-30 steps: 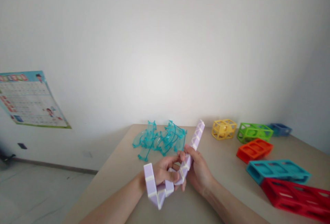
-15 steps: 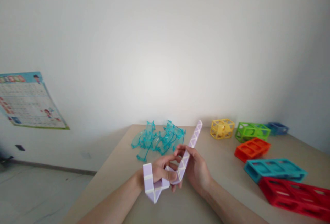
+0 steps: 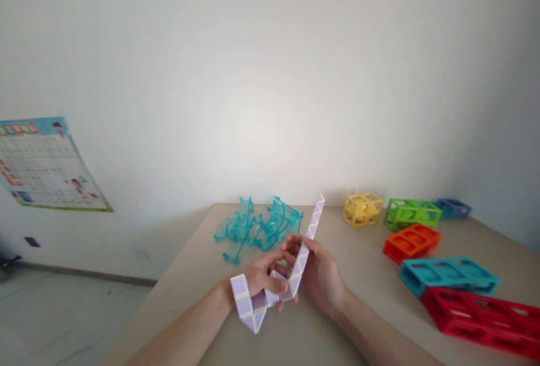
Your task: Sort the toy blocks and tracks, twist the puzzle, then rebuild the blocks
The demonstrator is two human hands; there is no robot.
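Observation:
A lilac and white snake puzzle (image 3: 300,265) is held in both hands above the near part of the table. Its long straight end slants up and away to the right, while the other end bends into a hooked shape beside my left wrist. My left hand (image 3: 265,276) is closed round the bent middle part, its thumb pressing on a segment. Fingers of my right hand (image 3: 324,276) wrap round the straight part from the right. Some segments are hidden behind the fingers.
Behind the hands, clear teal plastic pieces (image 3: 253,228) lie in a pile on the table (image 3: 189,276). To the right are yellow (image 3: 363,209), green (image 3: 412,214), blue (image 3: 453,208), orange (image 3: 412,242), teal (image 3: 449,276) and red (image 3: 485,318) frame blocks. A poster (image 3: 50,166) hangs on the wall.
The snake puzzle's straight end has swung slightly left, and its hooked end has tilted a little. Both hands keep their hold, almost in the same place.

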